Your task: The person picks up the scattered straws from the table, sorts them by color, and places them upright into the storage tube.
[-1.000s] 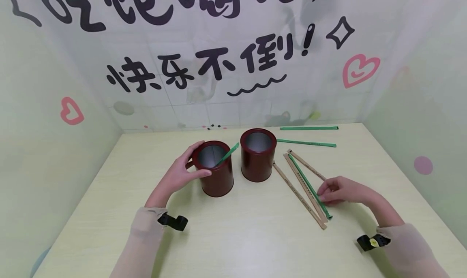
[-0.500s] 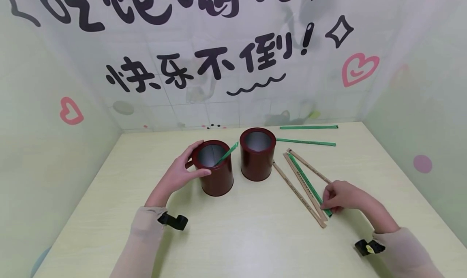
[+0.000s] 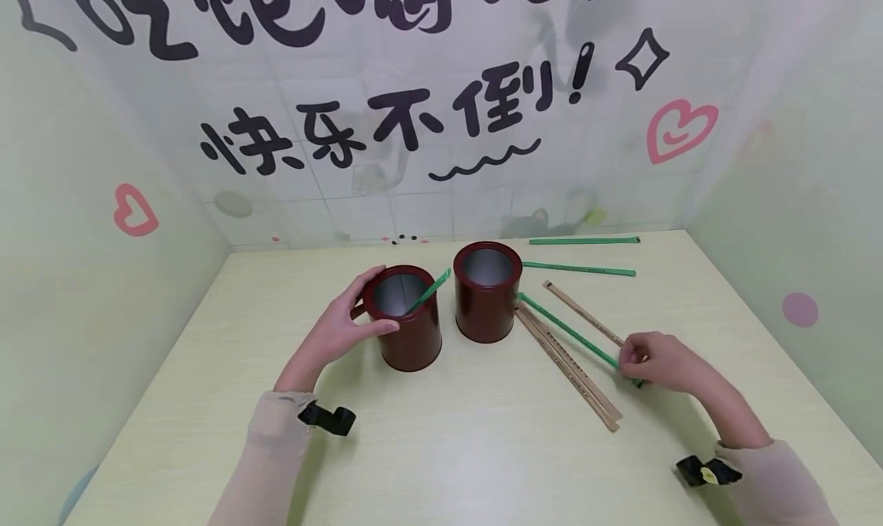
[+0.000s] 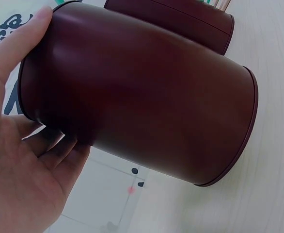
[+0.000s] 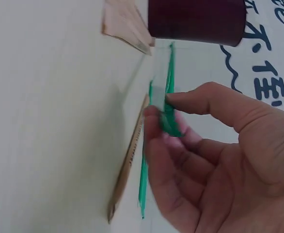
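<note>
My left hand (image 3: 338, 330) grips a dark red mug (image 3: 414, 346) at its rim and handle side, thumb across the front. A green wrapped straw (image 3: 436, 287) leans out of this mug. In the left wrist view, the thumb and fingers curl round the mug (image 4: 142, 92) near its rim. At the right, my right hand (image 3: 662, 361) pinches another green wrapped straw (image 3: 569, 330) near its near end. The right wrist view shows that straw (image 5: 170, 121) between thumb and fingers, angled above the table. A brown wrapped straw (image 3: 582, 311) lies just beyond the hand.
A second dark red mug (image 3: 485, 315) stands upright right of the held one. Several brown wrapped straws (image 3: 576, 376) lie together before it. Two green wrapped straws (image 3: 584, 241) lie toward the back right. A printed wall sheet (image 3: 386, 212) rises behind the table (image 3: 448, 449).
My right hand has pinched the green straw and shifted it up and right off the brown ones. One brown straw has slid left against another. The left hand stays on its mug.
</note>
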`<state>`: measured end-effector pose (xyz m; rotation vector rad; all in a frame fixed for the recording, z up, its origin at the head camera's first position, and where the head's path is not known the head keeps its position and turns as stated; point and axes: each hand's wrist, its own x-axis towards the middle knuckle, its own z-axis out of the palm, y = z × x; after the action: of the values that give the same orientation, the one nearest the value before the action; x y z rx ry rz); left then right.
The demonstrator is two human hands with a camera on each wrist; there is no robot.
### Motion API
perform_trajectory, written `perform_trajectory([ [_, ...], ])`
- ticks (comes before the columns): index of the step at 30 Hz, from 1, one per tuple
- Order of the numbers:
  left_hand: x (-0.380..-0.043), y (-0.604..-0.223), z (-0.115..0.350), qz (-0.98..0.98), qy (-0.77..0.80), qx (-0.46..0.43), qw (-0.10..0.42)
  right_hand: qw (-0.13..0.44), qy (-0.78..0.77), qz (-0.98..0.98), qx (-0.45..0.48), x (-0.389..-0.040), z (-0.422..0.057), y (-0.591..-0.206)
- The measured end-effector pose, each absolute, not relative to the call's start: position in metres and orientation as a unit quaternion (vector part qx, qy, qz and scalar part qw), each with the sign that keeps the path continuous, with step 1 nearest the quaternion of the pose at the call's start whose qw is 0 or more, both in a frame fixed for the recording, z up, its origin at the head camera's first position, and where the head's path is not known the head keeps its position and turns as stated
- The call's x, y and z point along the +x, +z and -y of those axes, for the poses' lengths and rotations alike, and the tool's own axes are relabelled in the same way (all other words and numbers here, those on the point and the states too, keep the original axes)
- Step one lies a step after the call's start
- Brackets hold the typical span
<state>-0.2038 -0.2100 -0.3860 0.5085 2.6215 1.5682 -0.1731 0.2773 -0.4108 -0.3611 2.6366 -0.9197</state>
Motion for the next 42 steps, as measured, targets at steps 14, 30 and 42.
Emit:
perform_trajectory([
  [14, -0.203, -0.386, 0.209, -0.848, 0.505, 0.161, 0.021, -0.052, -0.614, -0.781, -0.104, -0.173, -0.286, -0.386],
  [30, -0.202, -0.388, 0.21, -0.849, 0.503, 0.164, 0.016, -0.176, -0.782, -0.572, -0.174, -0.172, -0.261, -0.346],
  [42, -0.203, -0.387, 0.208, -0.85, 0.5, 0.166, 0.014, -0.217, -0.795, -0.524, -0.216, -0.165, -0.231, -0.3],
])
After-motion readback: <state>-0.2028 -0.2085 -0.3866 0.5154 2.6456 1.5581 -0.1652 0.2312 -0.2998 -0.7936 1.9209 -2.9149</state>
